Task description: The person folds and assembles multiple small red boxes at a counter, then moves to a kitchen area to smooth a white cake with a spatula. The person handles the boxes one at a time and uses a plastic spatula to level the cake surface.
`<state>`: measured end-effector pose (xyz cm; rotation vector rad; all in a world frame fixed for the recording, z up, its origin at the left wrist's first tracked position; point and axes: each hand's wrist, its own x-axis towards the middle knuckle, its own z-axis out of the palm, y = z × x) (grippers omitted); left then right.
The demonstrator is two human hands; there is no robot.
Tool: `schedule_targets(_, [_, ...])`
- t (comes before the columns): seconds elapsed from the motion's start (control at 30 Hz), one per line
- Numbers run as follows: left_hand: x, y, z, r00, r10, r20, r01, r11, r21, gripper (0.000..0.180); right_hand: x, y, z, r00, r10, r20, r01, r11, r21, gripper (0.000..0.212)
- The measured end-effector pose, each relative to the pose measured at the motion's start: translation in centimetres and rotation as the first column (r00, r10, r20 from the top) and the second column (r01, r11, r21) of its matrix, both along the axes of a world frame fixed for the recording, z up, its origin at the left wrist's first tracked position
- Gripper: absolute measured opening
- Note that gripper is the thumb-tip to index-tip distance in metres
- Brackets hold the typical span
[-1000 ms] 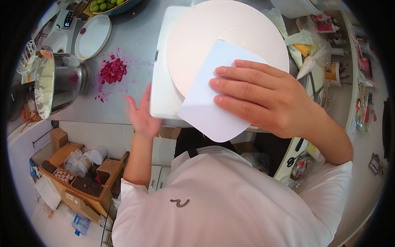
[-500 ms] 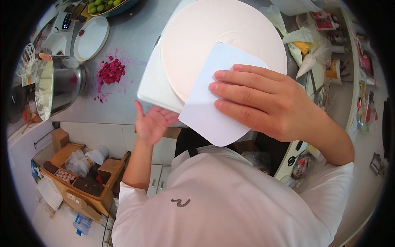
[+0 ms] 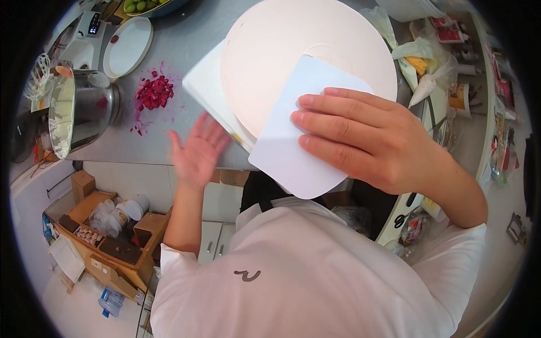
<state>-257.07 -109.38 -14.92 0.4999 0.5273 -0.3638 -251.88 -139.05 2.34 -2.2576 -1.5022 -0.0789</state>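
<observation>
A round cake (image 3: 265, 50) coated in smooth pale pink cream sits on a square white board (image 3: 208, 84), whose corner juts out to the left. My right hand (image 3: 360, 132) presses a white flat scraper (image 3: 276, 152) with rounded corners, the fingers spread across its face. The scraper lies over the cake's near right part and hides some of its top and side. Palm up, my left hand (image 3: 198, 152) is open by the board's near left edge, its fingers apart and slightly blurred. Whatever supports the board is hidden.
Chopped magenta pieces (image 3: 154, 93) lie on the metal table, left of the board. Beyond them are a steel mixing bowl (image 3: 96, 112) with cream, a white oval plate (image 3: 128, 48) and a bowl of green fruit (image 3: 141, 5). Piping bags (image 3: 424, 90) lie at the right.
The board has turned clockwise, its left corner moving away from me. My left hand has shifted left and slightly up. The right hand and scraper stay nearly in place.
</observation>
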Motion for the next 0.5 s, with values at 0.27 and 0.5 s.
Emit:
schedule_targets(0.27, [1.2, 0.4, 1.3, 0.994, 0.096, 0.061, -0.09, 0.992, -0.092, 0.092, -0.1, -0.2, 0.0, 1.0, -0.004, 0.002, 0.004, 1.0, 0.011, 0.025])
schedule_targets(0.5, [0.4, 0.8, 0.5, 0.971, -0.184, 0.154, 0.205, 0.969, -0.136, 0.091, -0.2, -0.2, 0.0, 1.0, -0.006, -0.009, 0.006, 1.0, 0.018, 0.024])
